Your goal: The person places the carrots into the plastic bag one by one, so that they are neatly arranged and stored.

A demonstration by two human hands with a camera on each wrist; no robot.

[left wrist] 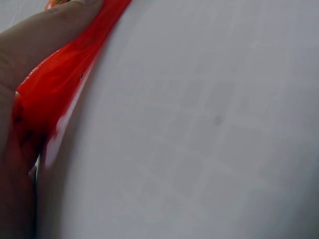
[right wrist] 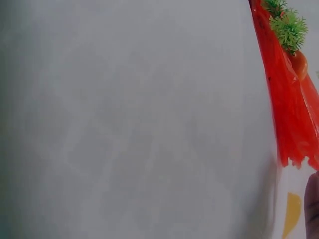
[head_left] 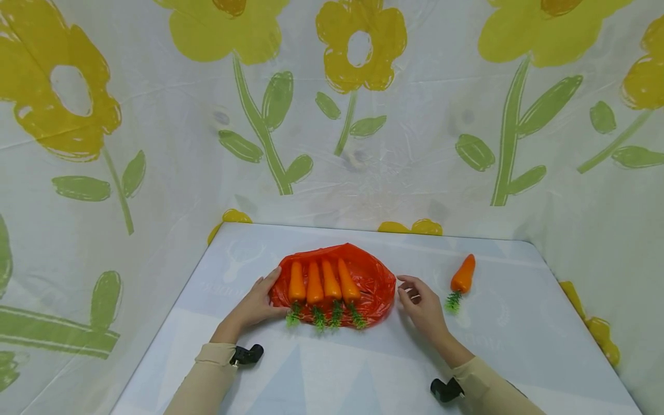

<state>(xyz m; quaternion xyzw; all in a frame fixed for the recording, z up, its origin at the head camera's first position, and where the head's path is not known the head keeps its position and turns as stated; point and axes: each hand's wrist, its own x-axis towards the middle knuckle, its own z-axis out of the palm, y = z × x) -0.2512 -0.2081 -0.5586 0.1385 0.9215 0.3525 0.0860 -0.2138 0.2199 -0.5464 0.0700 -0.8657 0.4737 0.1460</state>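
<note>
A red plastic bag (head_left: 374, 288) lies spread on the table, its rim raised at the back. Several orange carrots (head_left: 331, 281) with green leafy tops lie side by side on it, leaves toward the near edge. My left hand (head_left: 259, 301) holds the bag's left side; in the left wrist view the thumb (left wrist: 55, 27) lies across the red plastic, with fingers beneath. By the bag's right edge is my right hand (head_left: 422, 305), its index finger extended and thumb apart from it, fingertips right at the plastic. One more carrot (head_left: 464, 274) lies alone to the right of that hand.
The pale table (head_left: 290, 374) has a faint printed pattern. Behind and on both sides hangs a white curtain (head_left: 410, 167) with yellow flowers. Each wrist wears a black camera; the left camera (head_left: 249, 354) and right camera (head_left: 446, 391) sit close over the tabletop.
</note>
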